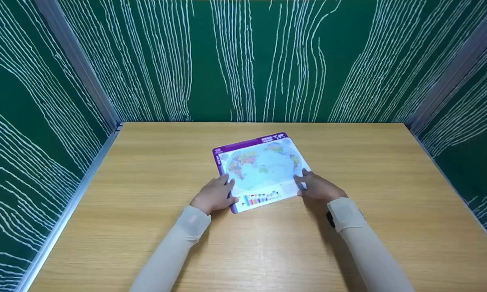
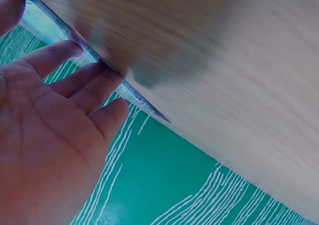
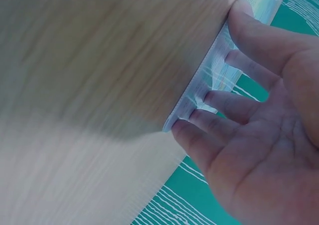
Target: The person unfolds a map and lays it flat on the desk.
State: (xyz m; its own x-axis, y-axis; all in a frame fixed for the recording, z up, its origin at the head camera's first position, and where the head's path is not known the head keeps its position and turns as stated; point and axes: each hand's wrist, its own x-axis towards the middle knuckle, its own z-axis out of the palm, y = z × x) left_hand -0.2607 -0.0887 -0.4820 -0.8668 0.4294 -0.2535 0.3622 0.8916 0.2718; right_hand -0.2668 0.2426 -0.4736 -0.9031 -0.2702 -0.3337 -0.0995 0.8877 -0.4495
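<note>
A flat world map board (image 1: pixel 263 166) with a purple border lies at an angle on the wooden table, its printed face up. At its left edge, my left hand (image 1: pixel 215 194) holds on, with thumb and fingertips along the border. My right hand (image 1: pixel 318 186) grips the opposite side near the lower right corner, which it partly hides. In the left wrist view the board's glossy edge (image 2: pixel 144 101) runs past the fingertips. Thumb and spread fingers meet the thin edge (image 3: pixel 192 93) in the right wrist view, where the board shows almost edge-on.
The wooden table (image 1: pixel 146 162) reaches back to a green wall (image 1: pixel 205 61) with wavy white lines. Similar green panels rise at the left and right, and grey posts (image 1: pixel 79 61) stand in the back corners.
</note>
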